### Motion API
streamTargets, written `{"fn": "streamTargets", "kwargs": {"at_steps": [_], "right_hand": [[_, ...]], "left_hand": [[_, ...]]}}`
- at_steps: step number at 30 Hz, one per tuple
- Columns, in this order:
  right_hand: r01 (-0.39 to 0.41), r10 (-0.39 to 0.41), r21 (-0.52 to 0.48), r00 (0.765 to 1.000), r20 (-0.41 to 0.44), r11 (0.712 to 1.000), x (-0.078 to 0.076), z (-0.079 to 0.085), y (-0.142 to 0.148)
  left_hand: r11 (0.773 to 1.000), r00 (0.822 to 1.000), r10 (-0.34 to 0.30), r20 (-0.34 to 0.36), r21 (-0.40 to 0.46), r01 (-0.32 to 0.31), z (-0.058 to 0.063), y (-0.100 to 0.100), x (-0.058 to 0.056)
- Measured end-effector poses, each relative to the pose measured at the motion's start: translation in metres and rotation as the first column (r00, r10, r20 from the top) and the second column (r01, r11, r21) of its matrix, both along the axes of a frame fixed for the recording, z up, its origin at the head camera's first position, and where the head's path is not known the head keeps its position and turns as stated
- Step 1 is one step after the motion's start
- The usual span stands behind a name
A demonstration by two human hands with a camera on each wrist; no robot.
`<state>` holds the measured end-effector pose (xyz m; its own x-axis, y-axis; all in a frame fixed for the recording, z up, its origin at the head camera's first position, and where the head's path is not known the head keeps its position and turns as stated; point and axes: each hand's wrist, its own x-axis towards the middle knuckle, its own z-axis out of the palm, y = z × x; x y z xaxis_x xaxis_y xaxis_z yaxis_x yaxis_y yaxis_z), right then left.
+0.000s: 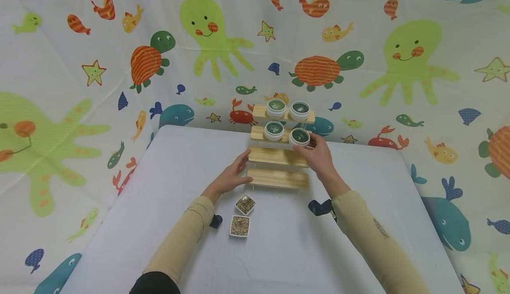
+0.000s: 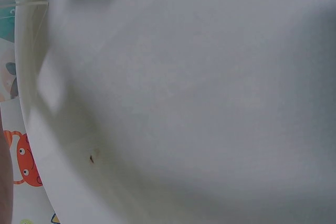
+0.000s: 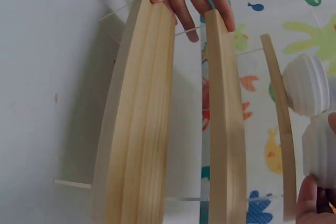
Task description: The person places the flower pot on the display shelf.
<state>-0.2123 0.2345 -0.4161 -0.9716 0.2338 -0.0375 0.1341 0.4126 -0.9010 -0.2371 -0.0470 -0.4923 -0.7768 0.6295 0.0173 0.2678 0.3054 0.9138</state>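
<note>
1. Rack (image 1: 279,157) of four stepped wooden shelves is standing on the white surface (image 1: 179,165), in front of a sea-animal cloth (image 1: 317,70).
2. Two green-topped white jars, the top-left jar (image 1: 276,107) and the top-right jar (image 1: 299,110), are sitting on the highest shelf (image 1: 260,111). A lower-left jar (image 1: 274,130) is sitting on the second shelf (image 1: 257,133).
3. Right hand (image 1: 318,154) is pinching the lower-right jar (image 1: 299,137) between thumb and fingers, at the right end of the second shelf, beside the lower-left jar. The right wrist view is suggesting a slim gap under it; cannot tell for certain whether it is touching wood.
4. Left hand (image 1: 231,176) is holding nothing: thumb resting on the left end of the lowest shelf (image 3: 134,119), extended fingers touching the next one up. It is probably steadying the rack.
5. Step in hand, judged: the person is apparently seating the lower-right jar level with its neighbour; lifting it away is remaining possible.
6. Next move, if seating: calling for a level, gentle set-down clear of the neighbour and front edge, then an even release. A nudge would be risking a tip.
7. Two square dishes, a nearer dish (image 1: 240,226) and a farther dish (image 1: 245,204), are standing before the rack, untouched.
</note>
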Motion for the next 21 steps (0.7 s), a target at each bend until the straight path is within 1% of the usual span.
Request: {"fn": "streamTargets", "kwargs": {"at_steps": [9,13,17,21], "right_hand": [[0.012,-0.012,0.011,1.0,0.007,1.0,-0.009,0.001,0.0],[0.025,-0.025,0.021,0.999,0.025,0.999,-0.012,0.001,0.0],[0.028,-0.029,0.03,0.999,0.025,0.999,-0.014,0.0,0.0],[0.018,-0.018,0.042,1.0,0.009,0.999,-0.015,0.0,0.0]], "left_hand": [[1.0,1.0,-0.011,0.006,0.018,0.011,-0.003,0.0,-0.002],[1.0,1.0,-0.011,0.0,0.015,0.011,-0.003,0.0,-0.002],[1.0,1.0,-0.016,-0.009,0.013,0.017,-0.003,0.0,-0.002],[1.0,1.0,-0.013,-0.007,0.027,0.013,-0.008,0.0,-0.004]]}}
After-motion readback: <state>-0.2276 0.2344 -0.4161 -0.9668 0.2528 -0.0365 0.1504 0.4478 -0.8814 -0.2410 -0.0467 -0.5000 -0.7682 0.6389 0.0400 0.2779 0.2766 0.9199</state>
